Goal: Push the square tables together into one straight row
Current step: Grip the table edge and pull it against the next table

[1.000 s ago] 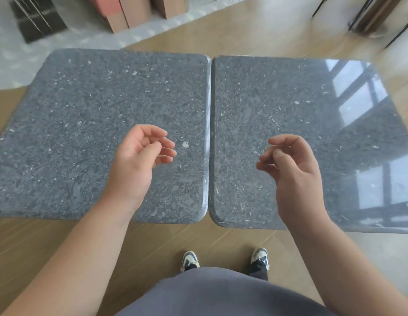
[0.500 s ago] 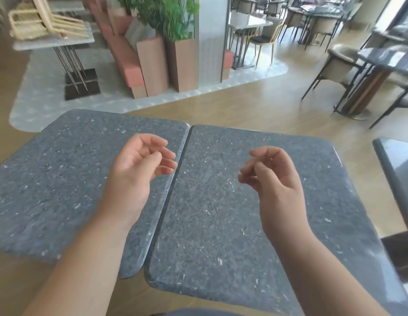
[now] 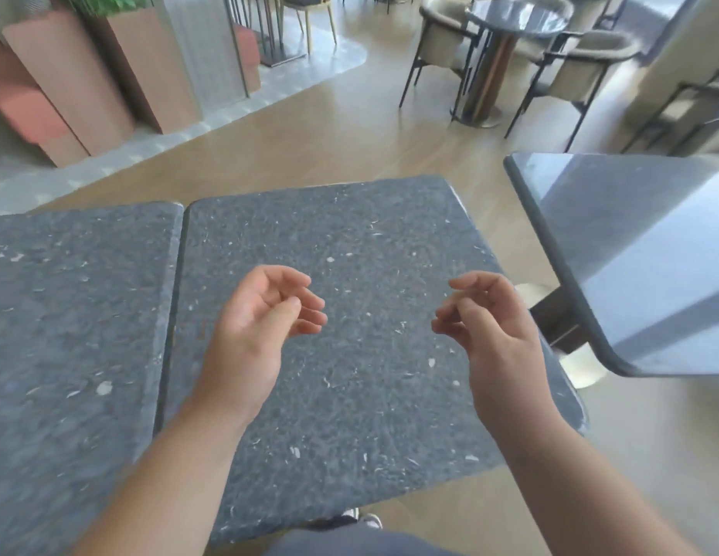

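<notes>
Two square tables with dark grey speckled stone tops stand side by side, the left table (image 3: 68,335) and the middle table (image 3: 369,242), their edges nearly touching along a thin seam. A third table (image 3: 638,250) with a glossy grey top stands apart at the right, across a strip of floor. My left hand (image 3: 261,327) and my right hand (image 3: 494,335) hover above the middle table, fingers loosely curled, holding nothing and touching nothing.
Wooden floor lies beyond the tables. A round table (image 3: 510,18) with beige chairs (image 3: 582,70) stands at the far right. Pink and tan planter boxes (image 3: 88,74) line the far left. My shoes (image 3: 361,519) show below the middle table's near edge.
The view has swung up and to the right, bringing the third table fully into sight. My hands kept their curled pose and now hang over the middle table instead of straddling the seam.
</notes>
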Available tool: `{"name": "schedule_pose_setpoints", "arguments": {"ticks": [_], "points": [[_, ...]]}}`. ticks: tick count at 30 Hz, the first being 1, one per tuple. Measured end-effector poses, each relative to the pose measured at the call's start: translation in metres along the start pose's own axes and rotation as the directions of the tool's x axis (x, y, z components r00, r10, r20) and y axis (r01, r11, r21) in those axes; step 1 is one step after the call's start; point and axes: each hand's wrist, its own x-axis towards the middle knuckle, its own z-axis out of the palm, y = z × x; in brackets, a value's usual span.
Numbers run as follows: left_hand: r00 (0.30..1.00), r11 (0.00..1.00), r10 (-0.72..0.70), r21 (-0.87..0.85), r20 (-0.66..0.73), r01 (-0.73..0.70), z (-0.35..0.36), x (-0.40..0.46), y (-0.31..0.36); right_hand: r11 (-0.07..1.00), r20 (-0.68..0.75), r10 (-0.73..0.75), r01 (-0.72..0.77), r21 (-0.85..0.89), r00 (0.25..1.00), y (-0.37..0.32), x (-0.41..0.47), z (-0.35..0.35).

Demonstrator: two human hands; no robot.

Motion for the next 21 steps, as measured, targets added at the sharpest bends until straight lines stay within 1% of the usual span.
{"name": "schedule_pose_setpoints", "arguments": {"ticks": [4, 9, 12, 15, 21], "points": [[0.987, 0.995, -0.093, -0.032, 0.128, 0.098, 0.04, 0.026, -0.022, 0.998, -0.155, 0.002, -0.013, -0.068, 0.988, -0.003, 0.003, -0.034], [0.937, 0.991, -0.105, -0.042, 0.334, 0.126, 0.1, 0.054, -0.032, 0.991, -0.299, -0.064, 0.026, -0.129, 0.952, -0.021, -0.005, -0.084], [0.889, 0.989, -0.09, -0.062, 0.45, 0.132, 0.144, 0.061, -0.035, 0.991, -0.397, -0.094, 0.047, -0.127, 0.913, -0.023, -0.018, -0.119], [0.837, 0.989, -0.098, -0.043, 0.538, 0.144, 0.189, 0.056, -0.037, 0.994, -0.497, -0.075, 0.025, -0.107, 0.865, -0.019, -0.034, -0.156], [0.757, 0.985, -0.13, -0.003, 0.64, 0.172, 0.286, 0.039, -0.049, 0.997, -0.638, -0.079, 0.048, -0.066, 0.766, -0.02, -0.049, -0.242]]}}
